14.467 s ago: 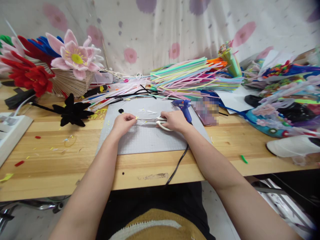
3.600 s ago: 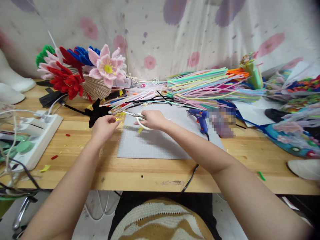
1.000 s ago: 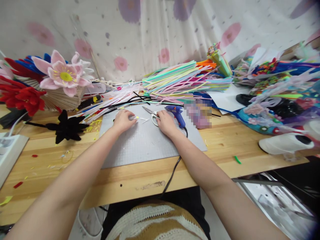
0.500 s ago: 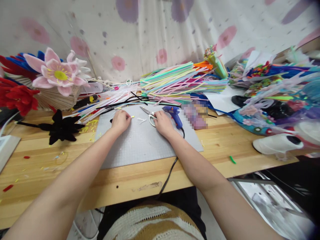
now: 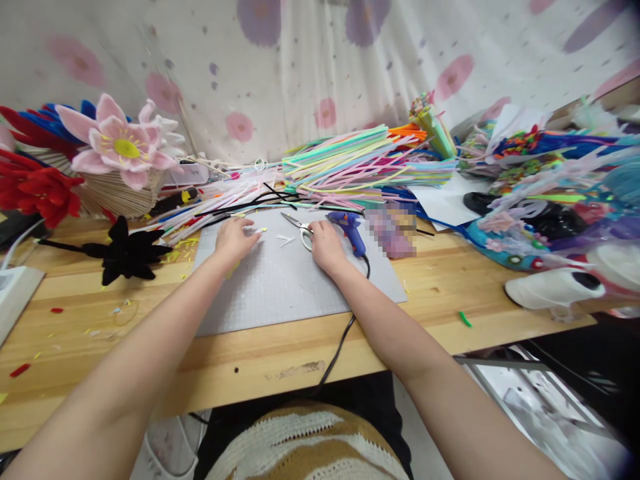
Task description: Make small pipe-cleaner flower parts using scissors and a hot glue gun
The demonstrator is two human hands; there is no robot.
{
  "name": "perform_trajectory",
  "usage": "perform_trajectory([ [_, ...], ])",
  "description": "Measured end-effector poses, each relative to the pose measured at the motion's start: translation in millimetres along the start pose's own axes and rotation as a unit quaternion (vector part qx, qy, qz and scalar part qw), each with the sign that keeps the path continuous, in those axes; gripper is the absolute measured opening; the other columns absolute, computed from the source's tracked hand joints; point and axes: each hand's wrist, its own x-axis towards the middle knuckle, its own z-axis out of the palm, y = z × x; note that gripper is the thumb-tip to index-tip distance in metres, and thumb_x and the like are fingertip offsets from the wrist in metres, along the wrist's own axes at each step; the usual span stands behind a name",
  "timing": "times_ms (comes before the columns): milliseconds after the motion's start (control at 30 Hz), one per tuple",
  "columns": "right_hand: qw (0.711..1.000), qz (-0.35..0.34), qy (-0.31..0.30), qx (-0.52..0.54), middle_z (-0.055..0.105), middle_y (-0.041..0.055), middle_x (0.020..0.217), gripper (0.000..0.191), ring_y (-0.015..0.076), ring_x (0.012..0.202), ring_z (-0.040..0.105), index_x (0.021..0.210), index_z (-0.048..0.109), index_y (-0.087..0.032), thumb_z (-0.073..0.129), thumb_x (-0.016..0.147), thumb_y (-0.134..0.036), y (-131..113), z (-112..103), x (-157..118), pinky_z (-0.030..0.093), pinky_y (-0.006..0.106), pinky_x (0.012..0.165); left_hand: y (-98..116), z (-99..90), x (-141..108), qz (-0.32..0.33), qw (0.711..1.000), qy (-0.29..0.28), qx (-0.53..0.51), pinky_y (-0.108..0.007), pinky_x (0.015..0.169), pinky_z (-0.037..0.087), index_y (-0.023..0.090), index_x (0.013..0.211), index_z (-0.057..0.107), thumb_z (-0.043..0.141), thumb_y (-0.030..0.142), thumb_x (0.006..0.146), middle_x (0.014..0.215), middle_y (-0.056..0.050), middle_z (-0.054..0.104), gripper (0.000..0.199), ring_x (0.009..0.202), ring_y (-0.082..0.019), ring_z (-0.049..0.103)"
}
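Observation:
My left hand (image 5: 235,239) is over the left part of the grey cutting mat (image 5: 280,300), its thumb and fingers apart. Just off its fingertips is a tiny yellow-tipped piece (image 5: 263,230). My right hand (image 5: 326,245) is closed around the white handle of a pair of scissors (image 5: 296,224). The blades point up and left, slightly parted. A few short white scraps (image 5: 285,239) lie on the mat between both hands. A blue glue gun (image 5: 349,230) rests right beside my right hand, its black cord running toward the table's front edge.
Bundles of colourful pipe cleaners (image 5: 345,163) are heaped behind the mat. On the left are a black fuzzy flower (image 5: 125,252), a pink flower (image 5: 117,143) and a red flower (image 5: 40,187). A white roll (image 5: 553,287) lies at right among bagged craft supplies.
My left hand's fingers have parted from a pinch and drawn slightly left, away from the yellow-tipped piece. My right hand stays on the scissors.

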Motion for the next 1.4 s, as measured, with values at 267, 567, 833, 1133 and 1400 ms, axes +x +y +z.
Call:
perform_trajectory([
  [267,1.000,0.009,0.009,-0.003,0.057,0.0124,0.102,0.027,0.0229,0.095,0.049,0.099,0.056,-0.016,0.038,0.082,-0.006,-0.1,0.4,0.2,0.037,0.034,0.085,17.6,-11.0,-12.9,-0.046,0.998,0.011,-0.030,-0.035,0.082,0.041,0.018,0.081,0.060,0.033,0.020,0.081,0.091,-0.009,0.065,0.027,0.092,-0.023,0.058],
  [567,0.998,-0.008,0.055,0.008,0.061,0.0115,0.100,0.018,0.0252,0.100,0.046,0.095,0.059,-0.016,0.045,0.084,-0.017,-7.1,-13.6,-2.0,0.034,0.036,0.087,4.1,-4.8,-13.9,-0.085,0.996,-0.006,-0.037,-0.035,0.082,0.040,0.019,0.077,0.058,0.041,0.031,0.083,0.093,-0.010,0.065,0.021,0.093,-0.023,0.058],
  [833,0.990,-0.013,-0.017,0.142,0.063,0.0046,0.088,0.016,0.0177,0.084,0.054,0.097,0.055,-0.018,0.048,0.082,-0.018,-38.1,-24.5,8.4,0.038,0.030,0.074,-5.7,-7.4,-10.4,-0.087,0.983,0.011,-0.163,-0.031,0.080,0.043,0.021,0.088,0.054,0.044,0.029,0.081,0.090,-0.004,0.069,0.014,0.087,-0.017,0.061],
  [1133,0.987,-0.104,-0.079,0.097,0.065,0.0056,0.093,0.035,0.0214,0.093,0.053,0.108,0.047,-0.017,0.060,0.076,-0.023,-88.4,8.8,31.3,0.037,0.032,0.081,-21.0,-3.3,2.2,-0.094,0.980,-0.021,-0.172,-0.033,0.079,0.045,0.020,0.086,0.053,0.044,0.029,0.080,0.085,-0.006,0.071,0.015,0.082,-0.019,0.064],
  [1400,0.991,-0.113,-0.071,0.022,0.066,0.0097,0.088,0.030,0.0232,0.090,0.054,0.111,0.048,-0.016,0.041,0.082,-0.010,-97.9,32.4,46.0,0.037,0.034,0.079,-29.2,-28.1,-7.9,-0.090,0.981,0.133,-0.108,-0.035,0.088,0.044,0.020,0.099,0.049,0.048,0.017,0.072,0.100,-0.008,0.064,0.028,0.096,-0.019,0.060],
])
